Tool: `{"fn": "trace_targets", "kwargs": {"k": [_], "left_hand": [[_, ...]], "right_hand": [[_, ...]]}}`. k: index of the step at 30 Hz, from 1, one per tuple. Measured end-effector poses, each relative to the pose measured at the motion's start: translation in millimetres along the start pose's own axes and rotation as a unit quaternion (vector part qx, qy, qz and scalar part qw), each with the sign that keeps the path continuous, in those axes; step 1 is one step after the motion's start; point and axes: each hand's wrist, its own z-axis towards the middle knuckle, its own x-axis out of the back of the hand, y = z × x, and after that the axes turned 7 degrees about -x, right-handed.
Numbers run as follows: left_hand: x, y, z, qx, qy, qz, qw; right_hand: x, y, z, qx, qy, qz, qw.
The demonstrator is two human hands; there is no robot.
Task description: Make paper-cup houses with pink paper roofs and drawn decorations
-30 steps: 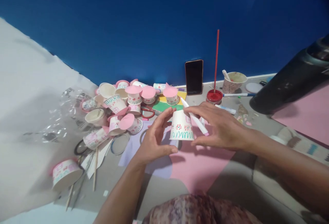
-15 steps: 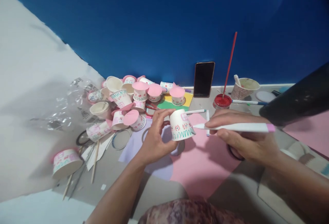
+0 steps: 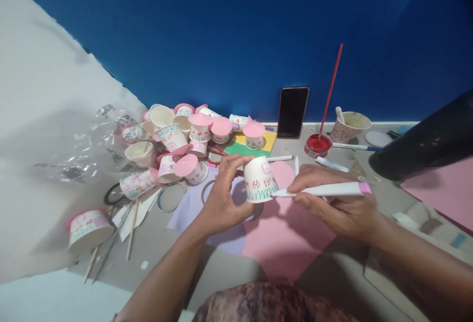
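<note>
My left hand [image 3: 223, 204] grips a white paper cup [image 3: 260, 180] upside down, fingers at its top and thumb at its lower rim. The cup bears a pink window, red marks and a green zigzag line along its rim. In my right hand [image 3: 336, 204] is a white marker [image 3: 328, 190] with a pink end, its tip at the cup's lower right edge by the green line. Beneath the hands lie a pink paper sheet [image 3: 291, 243] and a lilac sheet [image 3: 229, 243].
Decorated cups with pink tops [image 3: 201, 126] crowd the back left beside clear plastic wrap [image 3: 81, 154]. A phone [image 3: 293, 112] leans on the blue wall. A red paint jar [image 3: 318, 145], a patterned cup [image 3: 349, 127] and a dark cylinder [image 3: 424, 135] stand right. Sticks and tape rolls lie left.
My right hand has moved left and slightly down, bringing the marker's tip from the cup's right side to its lower rim. My left hand holds the cup nearly still.
</note>
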Motion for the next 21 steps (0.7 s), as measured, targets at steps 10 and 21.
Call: {"fn": "trace_targets", "kwargs": {"k": [10,21], "left_hand": [[-1.5,-1.6,-2.1,0.010,0.019,-0.043,0.999],[-3.3,-5.6,-2.2,0.004,0.021,-0.064,0.998]], "right_hand": [[2.7,-3.7,1.4,-0.009,0.044,0.015,0.999],[2.8,-0.5,1.1,0.012,0.025,0.021,0.999]]}}
